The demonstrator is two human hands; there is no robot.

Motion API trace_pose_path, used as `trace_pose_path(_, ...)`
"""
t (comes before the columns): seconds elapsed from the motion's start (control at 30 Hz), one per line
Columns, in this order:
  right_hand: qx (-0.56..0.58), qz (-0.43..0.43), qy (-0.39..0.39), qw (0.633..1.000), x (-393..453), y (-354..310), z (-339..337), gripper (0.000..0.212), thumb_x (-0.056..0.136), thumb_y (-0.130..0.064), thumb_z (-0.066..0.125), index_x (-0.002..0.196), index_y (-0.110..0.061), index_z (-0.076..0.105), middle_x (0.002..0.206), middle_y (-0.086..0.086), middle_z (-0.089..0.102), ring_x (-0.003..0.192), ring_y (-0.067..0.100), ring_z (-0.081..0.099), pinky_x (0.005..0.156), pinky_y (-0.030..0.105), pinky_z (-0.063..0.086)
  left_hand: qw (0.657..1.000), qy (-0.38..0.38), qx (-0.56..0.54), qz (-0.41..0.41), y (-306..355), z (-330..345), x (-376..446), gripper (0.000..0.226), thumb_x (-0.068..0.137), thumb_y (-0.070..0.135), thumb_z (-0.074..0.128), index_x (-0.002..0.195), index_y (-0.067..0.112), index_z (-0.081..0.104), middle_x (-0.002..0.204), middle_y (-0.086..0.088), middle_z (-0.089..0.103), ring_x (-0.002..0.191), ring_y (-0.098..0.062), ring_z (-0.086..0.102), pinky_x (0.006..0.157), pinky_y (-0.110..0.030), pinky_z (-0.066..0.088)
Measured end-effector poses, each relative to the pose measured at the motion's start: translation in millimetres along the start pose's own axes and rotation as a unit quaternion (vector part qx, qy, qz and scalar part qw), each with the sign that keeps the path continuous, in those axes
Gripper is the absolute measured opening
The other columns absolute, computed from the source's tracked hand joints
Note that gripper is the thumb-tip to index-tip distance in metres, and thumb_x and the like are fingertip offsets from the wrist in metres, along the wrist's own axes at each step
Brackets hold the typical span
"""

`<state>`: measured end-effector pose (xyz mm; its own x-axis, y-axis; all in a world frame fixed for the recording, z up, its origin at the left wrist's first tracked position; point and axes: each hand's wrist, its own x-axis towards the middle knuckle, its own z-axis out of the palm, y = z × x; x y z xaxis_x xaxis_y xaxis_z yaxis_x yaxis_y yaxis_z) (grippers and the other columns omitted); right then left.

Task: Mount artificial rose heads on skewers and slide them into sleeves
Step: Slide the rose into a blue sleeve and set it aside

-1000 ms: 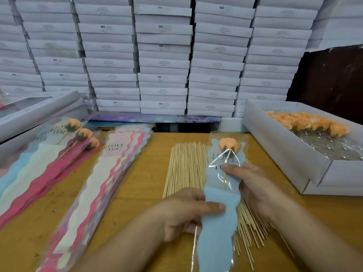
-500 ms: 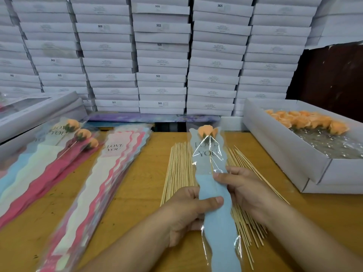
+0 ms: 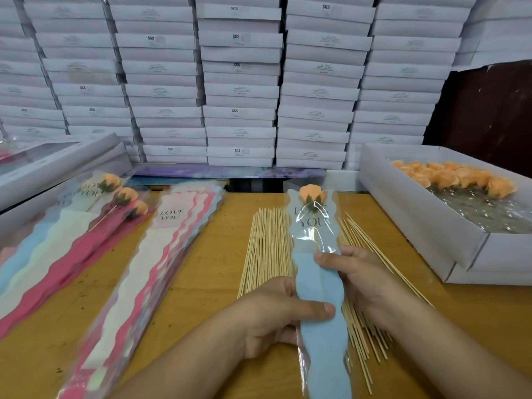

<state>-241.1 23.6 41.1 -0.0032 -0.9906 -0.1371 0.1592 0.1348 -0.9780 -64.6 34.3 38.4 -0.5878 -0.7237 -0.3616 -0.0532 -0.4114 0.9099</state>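
An orange rose head (image 3: 312,193) on a skewer sits at the top of a clear "LOVE YOU" sleeve with a blue lower half (image 3: 319,286). My left hand (image 3: 276,312) grips the sleeve's blue part, thumb across its front. My right hand (image 3: 354,272) pinches the sleeve higher up, at the edge of the clear part. Under both hands lies a pile of bamboo skewers (image 3: 267,246). Loose orange rose heads (image 3: 454,175) fill the far end of a white box (image 3: 417,226) at the right.
A fanned stack of empty sleeves (image 3: 161,254) lies left of centre. Farther left are finished sleeved roses (image 3: 86,214) beside a grey lidded box (image 3: 57,165). Stacked white boxes (image 3: 239,82) wall off the back of the wooden table (image 3: 207,269).
The sleeved rose has swung from leaning right to nearly upright and shifted slightly left. The rose head sits higher in the sleeve. Both hands kept their hold.
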Motion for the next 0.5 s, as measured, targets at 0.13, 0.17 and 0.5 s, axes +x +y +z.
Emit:
trace_pose_path(0.13, 0.018, -0.006, 0.018, 1.000, 2.2, -1.5, -1.6, 0.016, 0.087, -0.008, 0.070, 0.102, -0.004, 0.074, 0.095, 0.014, 0.077, 0.080, 0.027, 0.075, 0.066, 0.033, 0.059, 0.999, -0.033, 0.029, -0.020, -1.4, 0.5, -1.6, 0.024, 0.084, 0.006, 0.077, 0.108, 0.011, 0.075, 0.110, -0.013, 0.076, 0.094, -0.023, 0.074, 0.083, -0.036, 0.059)
trace_pose_path(0.17, 0.020, -0.004, 0.018, 1.000, 2.3, -2.1, -2.1, 0.016, 0.087, -0.008, 0.070, 0.102, -0.004, 0.073, 0.095, 0.015, 0.077, 0.080, 0.027, 0.075, 0.066, 0.033, 0.059, 0.999, -0.028, 0.028, -0.019, -1.7, 0.8, -1.3, 0.024, 0.084, 0.005, 0.077, 0.107, 0.010, 0.075, 0.109, -0.013, 0.076, 0.094, -0.023, 0.074, 0.081, -0.035, 0.060)
trace_pose_path(0.5, 0.002, 0.008, -0.029, 1.000, 0.2, 1.6, 0.2, 0.017, 0.086, -0.007, 0.070, 0.102, -0.007, 0.075, 0.098, 0.014, 0.077, 0.089, 0.030, 0.075, 0.072, 0.037, 0.063, 1.000, -0.016, 0.016, -0.006, 1.7, -0.9, -2.4, 0.029, 0.086, 0.007, 0.076, 0.115, 0.006, 0.072, 0.111, -0.014, 0.075, 0.098, -0.026, 0.073, 0.080, -0.036, 0.061)
